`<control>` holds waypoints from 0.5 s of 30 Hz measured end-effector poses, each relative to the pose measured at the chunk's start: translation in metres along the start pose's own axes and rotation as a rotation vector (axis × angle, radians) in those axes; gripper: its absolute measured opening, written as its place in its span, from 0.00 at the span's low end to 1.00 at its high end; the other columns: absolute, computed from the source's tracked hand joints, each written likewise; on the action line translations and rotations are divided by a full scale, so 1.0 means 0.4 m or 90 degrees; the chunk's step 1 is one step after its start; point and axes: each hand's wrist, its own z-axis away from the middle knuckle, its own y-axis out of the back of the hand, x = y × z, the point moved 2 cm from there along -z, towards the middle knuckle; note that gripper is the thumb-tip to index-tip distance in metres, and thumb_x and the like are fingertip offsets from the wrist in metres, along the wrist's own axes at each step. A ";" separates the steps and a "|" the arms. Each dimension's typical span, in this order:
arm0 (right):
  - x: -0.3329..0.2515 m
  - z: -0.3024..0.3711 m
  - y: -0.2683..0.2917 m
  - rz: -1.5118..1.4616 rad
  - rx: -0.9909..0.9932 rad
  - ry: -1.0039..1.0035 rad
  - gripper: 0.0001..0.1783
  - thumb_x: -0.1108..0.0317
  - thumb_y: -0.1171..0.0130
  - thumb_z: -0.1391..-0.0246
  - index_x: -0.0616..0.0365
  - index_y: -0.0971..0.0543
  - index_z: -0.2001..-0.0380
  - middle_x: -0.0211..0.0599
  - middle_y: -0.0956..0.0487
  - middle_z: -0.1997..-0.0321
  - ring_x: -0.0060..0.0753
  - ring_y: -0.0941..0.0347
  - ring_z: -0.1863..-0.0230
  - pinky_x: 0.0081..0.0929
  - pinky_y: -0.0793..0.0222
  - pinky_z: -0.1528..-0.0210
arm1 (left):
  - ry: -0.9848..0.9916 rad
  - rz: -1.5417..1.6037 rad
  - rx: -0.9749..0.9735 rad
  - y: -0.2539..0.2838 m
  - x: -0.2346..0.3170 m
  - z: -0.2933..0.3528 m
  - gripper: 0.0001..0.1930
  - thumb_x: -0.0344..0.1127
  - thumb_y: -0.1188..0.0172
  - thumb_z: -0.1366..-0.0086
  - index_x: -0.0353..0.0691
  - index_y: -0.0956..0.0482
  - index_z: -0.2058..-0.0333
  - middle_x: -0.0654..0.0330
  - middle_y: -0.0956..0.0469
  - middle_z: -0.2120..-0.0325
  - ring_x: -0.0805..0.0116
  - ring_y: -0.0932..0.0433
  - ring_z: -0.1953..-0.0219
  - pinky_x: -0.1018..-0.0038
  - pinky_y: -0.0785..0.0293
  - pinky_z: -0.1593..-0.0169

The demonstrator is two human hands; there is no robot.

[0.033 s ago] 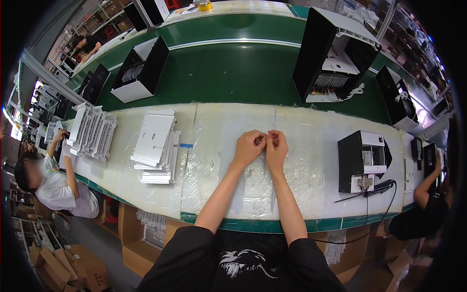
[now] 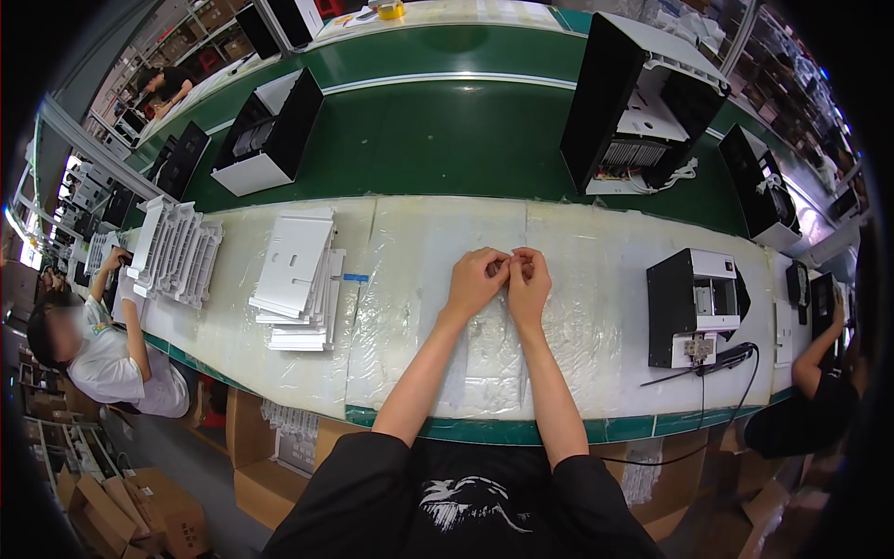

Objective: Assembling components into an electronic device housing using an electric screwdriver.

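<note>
My left hand [image 2: 478,280] and my right hand [image 2: 529,283] meet over the middle of the film-covered worktop [image 2: 447,368]. Thumbs and fingers are curled into pinches, and the fingertips touch or nearly touch. Anything between them is too small or too hidden to make out. Left of my hands lies an uneven stack of white flat panels [image 2: 296,265], with a small blue strip [image 2: 356,278] sticking out beside it. To the right stands a small black-and-white machine [image 2: 694,307], and a black electric screwdriver [image 2: 726,361] with a cord lies at its front.
Ribbed white plastic parts [image 2: 177,252] stand in a row at the far left. Beyond the worktop, a green conveyor belt [image 2: 438,140] carries a tall black-and-white housing [image 2: 643,107] and an open box-shaped housing [image 2: 270,130]. Co-workers sit left [image 2: 140,363] and right [image 2: 810,401]. Cardboard boxes [image 2: 261,466] stand below.
</note>
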 end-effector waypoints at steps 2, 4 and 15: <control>0.000 0.001 -0.003 0.003 0.002 -0.001 0.06 0.75 0.45 0.45 0.64 0.26 0.64 0.32 0.25 0.72 0.18 0.32 0.74 0.17 0.34 0.71 | -0.013 0.000 0.002 0.004 -0.002 0.001 0.06 0.34 0.39 0.45 0.39 0.20 0.71 0.59 0.22 0.77 0.63 0.26 0.76 0.70 0.30 0.68; -0.001 0.002 -0.003 0.007 0.003 0.000 0.06 0.74 0.45 0.45 0.64 0.26 0.64 0.33 0.25 0.72 0.18 0.32 0.73 0.17 0.34 0.71 | -0.026 0.002 0.005 0.006 0.000 0.002 0.06 0.33 0.39 0.44 0.38 0.20 0.70 0.58 0.22 0.77 0.64 0.27 0.77 0.71 0.31 0.70; 0.005 0.001 -0.008 0.026 0.011 0.013 0.06 0.75 0.45 0.46 0.64 0.25 0.65 0.33 0.25 0.74 0.18 0.32 0.75 0.18 0.34 0.72 | -0.047 0.002 0.001 0.012 -0.003 0.003 0.06 0.31 0.39 0.46 0.39 0.20 0.69 0.59 0.22 0.75 0.64 0.26 0.74 0.71 0.30 0.68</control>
